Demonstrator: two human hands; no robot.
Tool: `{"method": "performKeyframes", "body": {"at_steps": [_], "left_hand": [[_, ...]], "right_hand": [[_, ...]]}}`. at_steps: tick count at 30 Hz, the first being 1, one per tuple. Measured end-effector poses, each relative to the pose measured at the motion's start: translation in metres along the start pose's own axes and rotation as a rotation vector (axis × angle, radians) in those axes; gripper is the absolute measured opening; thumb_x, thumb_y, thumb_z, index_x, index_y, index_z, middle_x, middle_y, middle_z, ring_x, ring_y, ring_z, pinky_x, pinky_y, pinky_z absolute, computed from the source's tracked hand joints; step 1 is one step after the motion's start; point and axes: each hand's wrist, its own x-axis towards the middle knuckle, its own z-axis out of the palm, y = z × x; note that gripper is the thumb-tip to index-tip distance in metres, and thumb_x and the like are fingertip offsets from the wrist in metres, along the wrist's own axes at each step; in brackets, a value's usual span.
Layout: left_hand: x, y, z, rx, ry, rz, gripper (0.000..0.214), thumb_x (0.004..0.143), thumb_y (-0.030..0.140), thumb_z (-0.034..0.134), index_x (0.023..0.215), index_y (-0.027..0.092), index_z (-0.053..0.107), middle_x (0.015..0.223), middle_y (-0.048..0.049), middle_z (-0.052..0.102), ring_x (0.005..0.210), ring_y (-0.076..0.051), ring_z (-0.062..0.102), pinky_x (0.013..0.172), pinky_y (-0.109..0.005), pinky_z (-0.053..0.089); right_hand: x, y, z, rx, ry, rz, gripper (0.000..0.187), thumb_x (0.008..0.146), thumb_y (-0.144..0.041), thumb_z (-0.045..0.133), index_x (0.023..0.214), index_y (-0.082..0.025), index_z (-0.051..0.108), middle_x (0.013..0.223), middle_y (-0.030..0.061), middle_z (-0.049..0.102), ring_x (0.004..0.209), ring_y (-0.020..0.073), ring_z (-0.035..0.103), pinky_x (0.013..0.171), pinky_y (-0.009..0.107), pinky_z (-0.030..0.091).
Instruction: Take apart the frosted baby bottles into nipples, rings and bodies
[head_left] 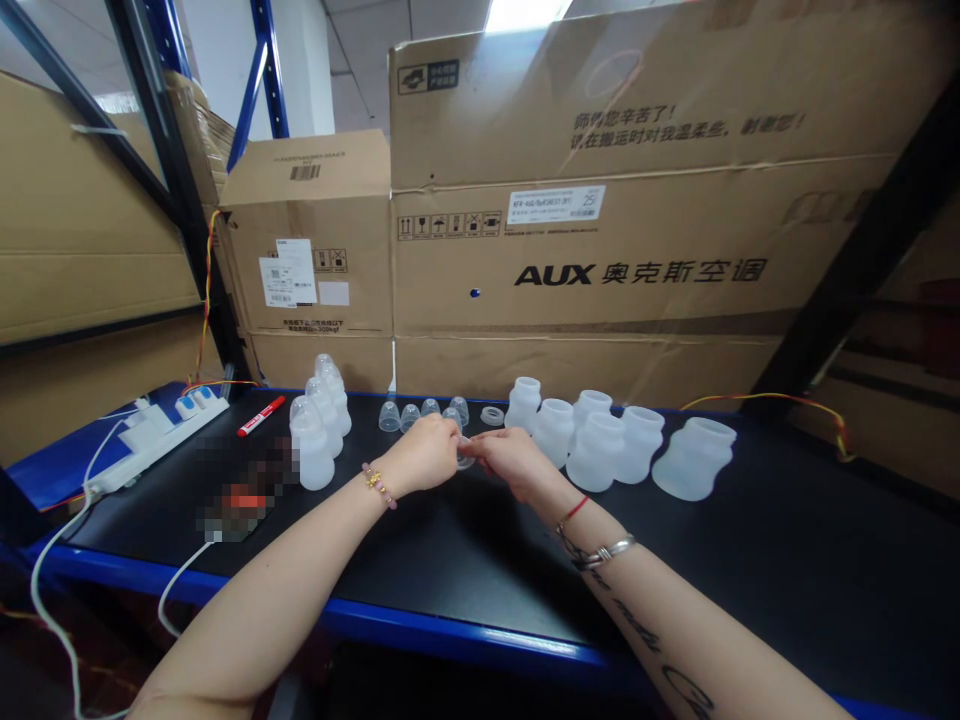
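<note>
left hand [421, 455]: fingers [452, 429] pinching clear cap [466, 457] from its left;
right hand [511, 462]: fingers [474, 441] pinching it from its right, equally near;
surface [675, 560]: cups [409, 417] behind; bottles [596, 452] right

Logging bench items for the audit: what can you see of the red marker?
The red marker has a slim red barrel with white markings along it and looks like plastic. It lies flat at an angle on the black bench top, between the white power strip and the frosted bottles. Only the bench appears to touch it.
</note>
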Motion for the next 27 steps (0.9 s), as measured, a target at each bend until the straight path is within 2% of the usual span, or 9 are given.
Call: {"method": "performKeyframes", "body": {"at_steps": [6,13,20,24,27], "left_hand": [[0.002,0.000,0.001,0.070,0.015,0.043,0.027,0.091,0.017,0.040,0.088,0.012,0.066,0.097,-0.0135,0.068,0.096,-0.024,0.063,0.089,-0.033,0.049],[0.002,-0.004,0.001,0.040,0.017,0.058,0.026,0.090,0.018,0.041,0.088,0.014,0.066,0.097,-0.0124,0.068,0.097,-0.024,0.063,0.091,-0.034,0.049],[0.002,-0.004,0.002,0.044,0.018,0.061,0.023,0.090,0.018,0.042,0.089,0.014,0.064,0.099,-0.0124,0.067,0.095,-0.023,0.062,0.088,-0.033,0.049],[0.003,-0.007,0.004,0.023,0.036,0.072,0.023,0.091,0.019,0.041,0.089,0.014,0.063,0.098,-0.0117,0.066,0.097,-0.023,0.062,0.091,-0.034,0.049],[0.005,-0.011,0.002,-0.054,0.022,0.057,0.026,0.093,0.021,0.038,0.091,0.016,0.063,0.098,-0.0094,0.065,0.093,-0.020,0.063,0.091,-0.033,0.050]], "right_hand": [[0.005,0.006,0.002,0.017,0.027,-0.015,0.027,0.063,-0.020,0.069,0.044,-0.019,0.050,0.042,-0.0049,0.034,0.047,0.0085,0.026,0.047,0.027,0.017],[0.005,0.008,0.003,-0.075,0.041,-0.071,0.023,0.067,-0.026,0.069,0.048,-0.016,0.058,0.043,-0.0041,0.037,0.046,0.0086,0.028,0.048,0.028,0.020],[0.000,0.004,0.004,-0.152,0.071,-0.098,0.023,0.070,-0.026,0.067,0.050,-0.016,0.060,0.041,-0.0037,0.037,0.044,0.0088,0.028,0.047,0.028,0.021],[0.000,0.004,0.004,-0.158,0.076,-0.130,0.024,0.069,-0.028,0.066,0.049,-0.016,0.059,0.040,-0.0041,0.036,0.043,0.0082,0.027,0.046,0.027,0.021],[0.006,0.009,0.002,-0.147,0.085,-0.161,0.024,0.069,-0.034,0.067,0.056,-0.014,0.064,0.043,-0.0032,0.041,0.045,0.0089,0.031,0.046,0.027,0.023]]}}
